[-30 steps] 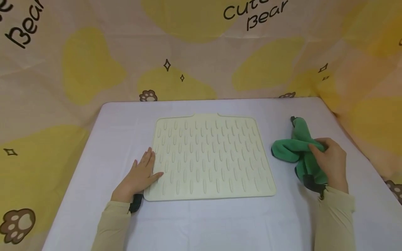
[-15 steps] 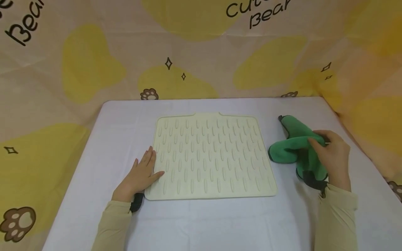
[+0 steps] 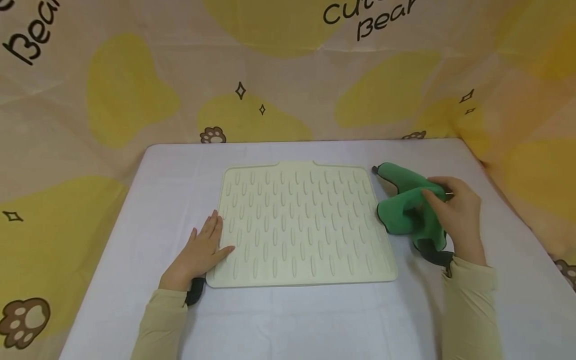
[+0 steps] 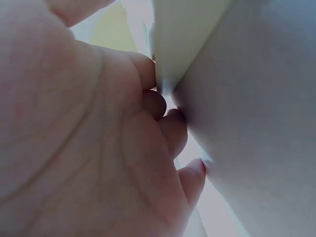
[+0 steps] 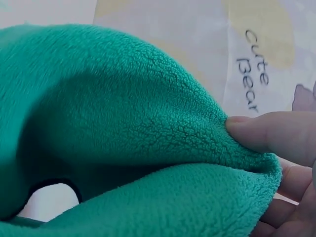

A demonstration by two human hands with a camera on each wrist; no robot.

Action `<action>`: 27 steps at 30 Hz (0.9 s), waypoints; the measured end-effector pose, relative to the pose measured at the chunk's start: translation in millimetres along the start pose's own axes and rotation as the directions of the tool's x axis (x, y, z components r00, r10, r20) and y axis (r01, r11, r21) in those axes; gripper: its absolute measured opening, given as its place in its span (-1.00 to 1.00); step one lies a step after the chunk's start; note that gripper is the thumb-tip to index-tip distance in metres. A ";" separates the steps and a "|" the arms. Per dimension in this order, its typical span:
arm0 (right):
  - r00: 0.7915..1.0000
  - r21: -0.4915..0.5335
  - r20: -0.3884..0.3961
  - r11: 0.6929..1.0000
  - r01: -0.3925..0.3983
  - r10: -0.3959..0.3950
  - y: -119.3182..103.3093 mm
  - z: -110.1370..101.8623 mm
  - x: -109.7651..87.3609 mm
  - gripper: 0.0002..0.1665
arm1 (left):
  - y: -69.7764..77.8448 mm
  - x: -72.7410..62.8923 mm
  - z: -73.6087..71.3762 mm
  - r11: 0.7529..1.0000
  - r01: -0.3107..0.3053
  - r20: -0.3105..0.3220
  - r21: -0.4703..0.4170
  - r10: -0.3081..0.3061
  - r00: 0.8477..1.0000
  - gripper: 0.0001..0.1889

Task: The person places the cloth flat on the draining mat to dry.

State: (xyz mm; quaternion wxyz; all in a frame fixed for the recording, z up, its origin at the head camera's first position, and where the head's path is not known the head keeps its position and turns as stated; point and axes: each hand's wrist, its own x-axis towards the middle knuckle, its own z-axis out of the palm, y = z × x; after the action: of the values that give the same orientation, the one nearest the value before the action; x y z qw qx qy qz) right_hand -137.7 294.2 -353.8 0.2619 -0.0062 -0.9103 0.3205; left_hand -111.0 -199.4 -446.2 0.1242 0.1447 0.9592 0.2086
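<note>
A pale cream mat (image 3: pixel 301 225) with rows of raised oval ridges lies flat on the white table, a tab at its far edge. My left hand (image 3: pixel 200 252) rests at its left edge, fingers straight and thumb over the border; the left wrist view shows the palm (image 4: pixel 74 133) and fingertips by the mat's side. At the mat's right, my right hand (image 3: pixel 459 215) pinches a green cloth (image 3: pixel 405 210) with dark edging, bunched into folds. In the right wrist view the thumb presses the fuzzy cloth (image 5: pixel 148 113) against the fingers, which it partly hides.
The white-covered table (image 3: pixel 288 325) extends around the mat. Behind and beside it hangs a patterned fabric backdrop (image 3: pixel 288 75) with yellow patches, paw prints and lettering.
My right hand has lifted the green cloth a little and carried it left, to the mat's right edge. The cloth's far end has swung left. The left hand stays in place.
</note>
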 end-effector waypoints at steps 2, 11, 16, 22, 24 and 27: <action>1.000 0.029 -0.003 0.999 0.026 -0.026 -6.1 3.7 1.1 -0.69 | 0.4 -0.1 -0.1 1.000 -0.002 -0.004 0.002 0.002 1.000 -0.13; 0.986 0.099 -0.016 0.981 0.169 -0.169 -27.9 23.7 8.3 -0.69 | 0.6 -0.6 0.8 1.000 -0.004 -0.019 0.017 0.004 1.000 -0.14; 0.981 0.133 0.002 0.972 0.192 -0.194 -38.0 32.6 11.4 -0.70 | 0.6 -0.7 0.8 1.000 -0.008 -0.023 0.022 0.009 1.000 -0.14; 0.979 0.155 0.049 0.970 0.187 -0.197 -50.1 39.2 14.5 -0.71 | 2.3 -1.6 -0.8 1.000 -0.001 -0.014 0.021 0.001 1.000 -0.14; 0.979 0.162 0.055 0.969 0.188 -0.199 -53.5 40.6 15.9 -0.71 | 3.7 -2.1 -1.7 1.000 -0.004 -0.017 0.020 0.004 1.000 -0.14; 0.977 0.179 0.056 0.964 0.194 -0.207 -58.0 42.6 18.1 -0.71 | 5.0 -2.5 -2.5 1.000 -0.006 -0.024 0.022 0.007 1.000 -0.14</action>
State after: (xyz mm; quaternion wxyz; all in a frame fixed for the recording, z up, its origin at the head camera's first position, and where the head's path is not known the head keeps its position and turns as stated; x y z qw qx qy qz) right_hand -164.7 226.7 -339.2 0.2589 0.1206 -0.8841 0.3699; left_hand -108.4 -196.8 -441.4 0.1105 0.1466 0.9624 0.2000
